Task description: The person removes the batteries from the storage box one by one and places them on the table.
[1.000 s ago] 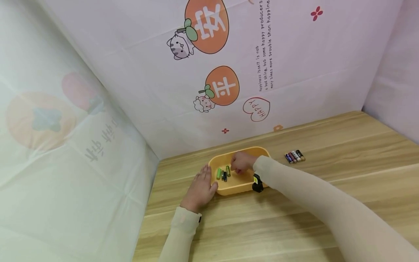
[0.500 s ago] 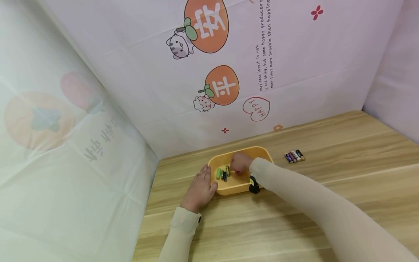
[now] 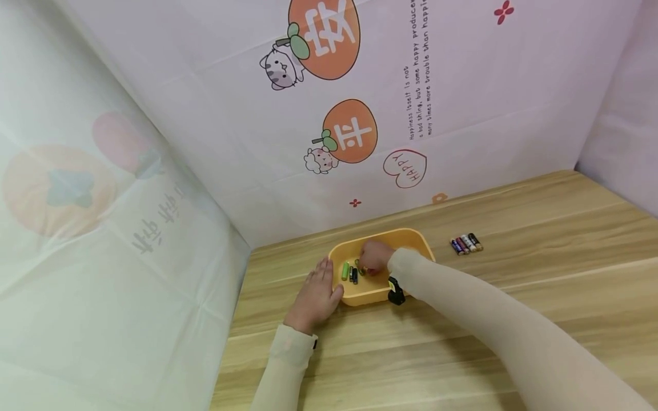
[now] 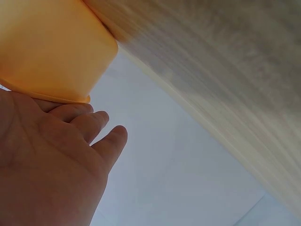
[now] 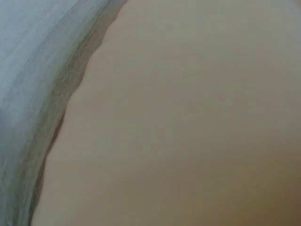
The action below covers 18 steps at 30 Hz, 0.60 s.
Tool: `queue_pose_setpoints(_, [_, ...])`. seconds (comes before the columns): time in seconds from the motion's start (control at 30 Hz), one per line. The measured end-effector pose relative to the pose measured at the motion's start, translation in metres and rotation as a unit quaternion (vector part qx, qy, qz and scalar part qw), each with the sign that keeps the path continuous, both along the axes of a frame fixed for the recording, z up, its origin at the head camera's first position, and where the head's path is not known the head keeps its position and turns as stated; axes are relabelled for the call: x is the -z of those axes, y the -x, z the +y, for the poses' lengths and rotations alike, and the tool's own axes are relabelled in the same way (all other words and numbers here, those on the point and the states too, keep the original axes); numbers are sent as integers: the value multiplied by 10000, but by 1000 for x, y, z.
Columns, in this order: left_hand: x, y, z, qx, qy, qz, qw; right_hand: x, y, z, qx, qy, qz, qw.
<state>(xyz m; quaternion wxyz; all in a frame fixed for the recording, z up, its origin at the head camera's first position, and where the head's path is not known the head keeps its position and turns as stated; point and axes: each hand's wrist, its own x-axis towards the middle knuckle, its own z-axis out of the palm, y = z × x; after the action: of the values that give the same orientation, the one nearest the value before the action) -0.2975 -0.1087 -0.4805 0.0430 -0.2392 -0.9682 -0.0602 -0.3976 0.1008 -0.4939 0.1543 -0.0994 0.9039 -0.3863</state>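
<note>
Some batteries (image 3: 345, 271) lay in the yellow tub (image 3: 367, 297). The flat left hand (image 3: 314, 295) touched its side; the right hand (image 3: 376, 256), grip hidden, was likely tidying them, next needing a gentle touch.

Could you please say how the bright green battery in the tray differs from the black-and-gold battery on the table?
The bright green battery looks mostly green; the black-and-gold battery is dark with a gold end. The bright green battery lies inside the yellow oblong tray; the black-and-gold battery lies on the wooden table. Both small cylinders lie flat.
</note>
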Motion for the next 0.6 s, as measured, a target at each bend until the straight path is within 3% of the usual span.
queue_pose_setpoints(0.2, [-1,0,0,-29,21,-58,10000,4,3,0,31,-66,86,9999])
queue_pose_setpoints(0.43, [-2,0,1,-19,32,-65,10000,-17,-14,-2,13,-484,158,9987])
queue_pose_setpoints(0.6, [0,-1,0,-50,-5,-30,10000,-18,-18,-1,-137,-619,414,9971])
